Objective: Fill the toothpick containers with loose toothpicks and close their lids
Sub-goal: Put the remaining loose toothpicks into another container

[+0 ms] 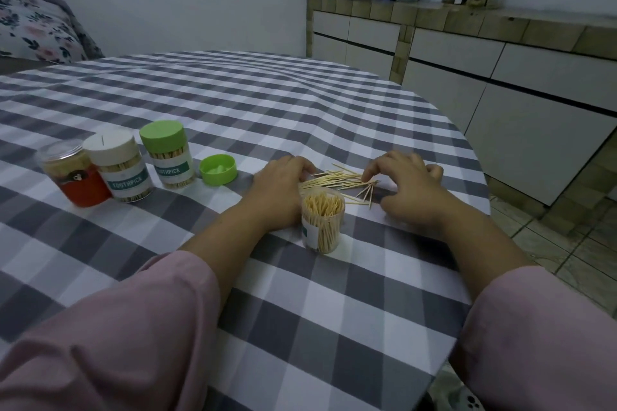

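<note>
Pink sleeves (140, 320) are seen nearest. Between the wrists stands an uncapped clear container (322, 220), packed nearly full with upright toothpicks. Just beyond it, loose toothpicks (344, 182) lie fanned on the checked cloth; light, thin and brittle, they are probably best pinched mid-bundle. The left hand (278, 192) and right hand (409, 185) are curled around them, nothing lifted. Left of the hands sit a green lid (218, 169) and three capped jars.

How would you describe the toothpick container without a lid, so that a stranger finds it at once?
On the round table with the grey and white checked cloth, look between the person's two wrists. There stands a small clear plastic container packed with upright wooden toothpicks. Unlike the three capped jars at the left, it is open on top.
</note>
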